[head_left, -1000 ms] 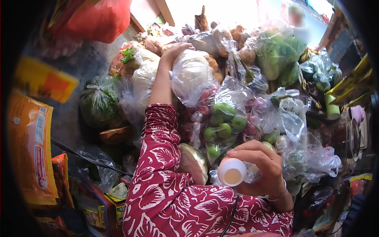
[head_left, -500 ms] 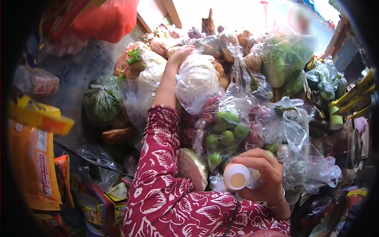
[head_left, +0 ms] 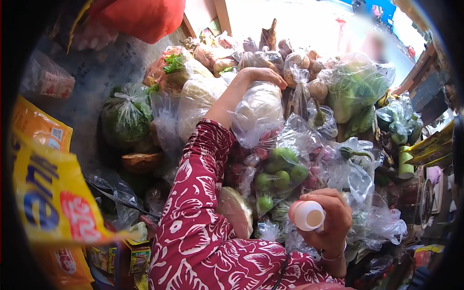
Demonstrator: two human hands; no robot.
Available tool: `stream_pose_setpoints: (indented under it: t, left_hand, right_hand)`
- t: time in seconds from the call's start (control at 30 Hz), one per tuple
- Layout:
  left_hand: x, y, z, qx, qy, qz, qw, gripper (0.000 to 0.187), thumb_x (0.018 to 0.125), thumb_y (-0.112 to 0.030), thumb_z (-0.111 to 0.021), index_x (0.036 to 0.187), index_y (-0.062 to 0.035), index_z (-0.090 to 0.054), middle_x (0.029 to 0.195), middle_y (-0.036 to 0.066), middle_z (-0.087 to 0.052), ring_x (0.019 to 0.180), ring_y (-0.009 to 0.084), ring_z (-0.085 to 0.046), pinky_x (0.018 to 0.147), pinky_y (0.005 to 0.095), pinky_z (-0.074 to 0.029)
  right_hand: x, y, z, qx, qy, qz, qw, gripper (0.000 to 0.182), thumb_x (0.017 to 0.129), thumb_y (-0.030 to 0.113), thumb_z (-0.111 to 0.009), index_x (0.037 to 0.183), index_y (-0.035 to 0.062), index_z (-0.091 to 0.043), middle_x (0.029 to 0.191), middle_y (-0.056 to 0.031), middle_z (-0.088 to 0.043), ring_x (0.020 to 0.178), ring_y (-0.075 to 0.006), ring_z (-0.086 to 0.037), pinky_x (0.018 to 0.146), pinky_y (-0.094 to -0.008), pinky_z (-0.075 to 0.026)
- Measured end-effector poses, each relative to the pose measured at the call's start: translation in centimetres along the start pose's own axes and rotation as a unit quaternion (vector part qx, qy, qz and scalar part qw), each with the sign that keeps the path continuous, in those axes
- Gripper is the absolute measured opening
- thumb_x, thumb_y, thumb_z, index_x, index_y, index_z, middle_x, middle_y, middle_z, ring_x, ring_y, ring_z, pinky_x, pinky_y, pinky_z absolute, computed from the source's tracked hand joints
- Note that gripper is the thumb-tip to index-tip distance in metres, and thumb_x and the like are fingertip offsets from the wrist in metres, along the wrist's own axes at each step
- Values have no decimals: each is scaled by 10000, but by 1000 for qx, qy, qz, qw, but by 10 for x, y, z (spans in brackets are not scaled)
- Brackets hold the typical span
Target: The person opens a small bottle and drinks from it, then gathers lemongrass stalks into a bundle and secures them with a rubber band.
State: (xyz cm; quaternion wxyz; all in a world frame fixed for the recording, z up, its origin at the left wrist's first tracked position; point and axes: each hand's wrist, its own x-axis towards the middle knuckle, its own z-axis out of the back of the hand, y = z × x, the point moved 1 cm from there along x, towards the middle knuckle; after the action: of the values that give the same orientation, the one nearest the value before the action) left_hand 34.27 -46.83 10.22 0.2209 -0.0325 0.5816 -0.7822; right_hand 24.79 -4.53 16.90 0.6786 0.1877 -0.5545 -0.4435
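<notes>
My left hand point(head_left: 265, 77) reaches across the heap with its fingers stretched out over the top of a clear plastic bag of white contents point(head_left: 259, 108). The fingertips lie near bagged brown produce behind it. My right hand point(head_left: 331, 217) is wrapped round a small bottle point(head_left: 308, 216) with a white neck and a pinkish body, its round mouth facing me. Just left of the bottle is a clear bag of green limes point(head_left: 282, 176). A cut piece of pale-fleshed produce point(head_left: 235, 211) lies below my left sleeve.
Bagged leafy greens point(head_left: 350, 92) stand at the back right, and another green bag point(head_left: 124, 118) at the left. Yellow packets point(head_left: 58, 193) hang close on the left. A red plastic bag point(head_left: 142, 19) hangs at the upper left. Blurred people are outside.
My left hand has moved right, from the left side of the white-filled bag to over its top. The bottle has tilted so its mouth shows differently. The view has shifted, and the yellow packet swung in.
</notes>
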Motion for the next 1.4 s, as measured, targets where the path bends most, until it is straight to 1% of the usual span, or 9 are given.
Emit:
stream_pose_setpoints:
  t: [0.1,0.23,0.33,0.57,0.87,0.9,0.97,1.13,1.4]
  left_hand:
    - [2,0,3,150,2,9,989,351,891,-167,-482,1217,-60,-556,1262,69,-537,1140,170,-499,966,285,-390]
    - [-39,-5,11,189,-423,51,885,372,880,-295,-468,1162,-90,-599,1169,139,-587,1079,242,-549,963,307,-394]
    - [-85,35,78,362,-478,0,800,406,896,-310,-410,1135,-18,-560,1142,178,-583,1096,290,-538,927,323,-411]
    - [-173,25,52,231,-174,122,949,556,842,-485,-552,1180,-44,-577,1099,77,-631,1016,161,-562,898,285,-413]
    - [-90,-23,45,370,-240,152,885,521,912,-423,-380,1159,-8,-577,1162,128,-602,1129,217,-528,964,329,-387]
    - [-69,-43,40,257,-247,286,889,506,900,-414,-394,1132,-11,-592,1161,123,-603,1100,221,-543,952,342,-397]
    - [-64,38,41,342,-101,93,930,471,858,-392,-461,1095,-12,-607,1115,106,-625,927,226,-602,840,361,-455]
    - [-63,108,54,212,-93,1,973,368,838,-308,-537,996,13,-625,923,100,-661,801,181,-591,701,317,-468]
    - [-84,47,18,177,-220,68,957,350,861,-276,-523,985,32,-634,924,105,-666,805,157,-588,721,294,-468]
  right_hand:
    - [-3,-3,-2,-7,1,2,1000,445,582,63,-746,1000,5,-602,904,-142,-646,806,-241,-645,700,-321,-532]
    - [-5,-3,-3,-2,5,5,1000,450,578,60,-751,1000,2,-604,908,-147,-640,805,-234,-644,692,-307,-537]
    - [-5,-1,-4,-19,1,7,1000,448,576,53,-753,997,0,-610,915,-155,-631,808,-223,-644,678,-292,-542]
    - [-9,-2,-5,-3,12,15,1000,432,585,67,-758,985,2,-607,909,-148,-633,808,-231,-639,686,-304,-530]
    - [-9,-4,-16,-7,23,-8,1000,401,591,71,-763,953,16,-599,892,-136,-638,808,-240,-636,682,-309,-528]
    - [-9,-4,-16,-5,23,-11,1000,400,592,69,-761,954,16,-599,892,-137,-638,808,-239,-636,678,-308,-529]
    - [-8,-5,-16,-1,21,-16,1000,399,592,66,-760,954,16,-598,892,-138,-638,808,-239,-637,674,-306,-531]
    - [-2,-6,-13,10,40,-8,999,407,593,51,-750,967,4,-598,895,-150,-633,790,-231,-644,664,-299,-537]
    - [-4,-10,-13,14,53,-12,998,440,591,34,-736,1007,-11,-600,921,-155,-626,804,-221,-646,670,-295,-549]
